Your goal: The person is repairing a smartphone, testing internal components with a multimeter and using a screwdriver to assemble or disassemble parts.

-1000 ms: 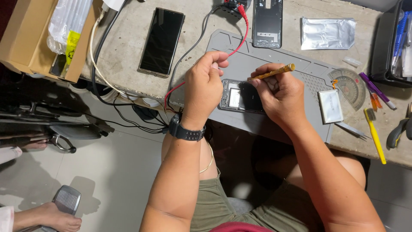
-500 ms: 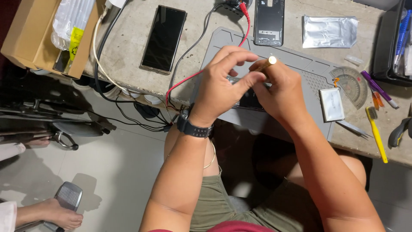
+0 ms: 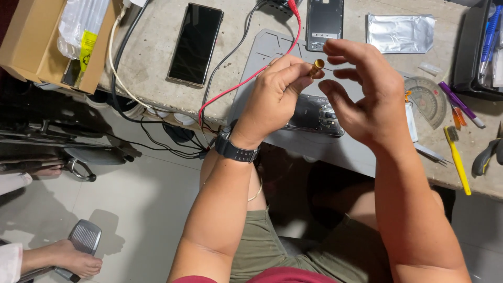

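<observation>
My left hand [image 3: 275, 99], with a black watch on its wrist, is closed around a gold-coloured screwdriver [image 3: 316, 67] and holds it up above the grey work mat [image 3: 251, 78]. Close beside the tool's tip, my right hand [image 3: 364, 94] has its fingers spread and holds nothing. Below both hands an opened phone [image 3: 314, 115] lies on the mat, partly hidden by them.
A black phone [image 3: 195, 44] lies face up at the left and a phone back frame [image 3: 325, 23] at the top. A silver pouch [image 3: 401, 32], protractor [image 3: 430, 99], yellow brush [image 3: 457, 157], pens [image 3: 461, 105], red wire [image 3: 246, 84] and cardboard box [image 3: 31, 47] surround the mat. Another person's foot [image 3: 63, 259] is lower left.
The screwdriver has passed from my right hand to my left. Both hands have risen off the opened phone, and my right hand has opened.
</observation>
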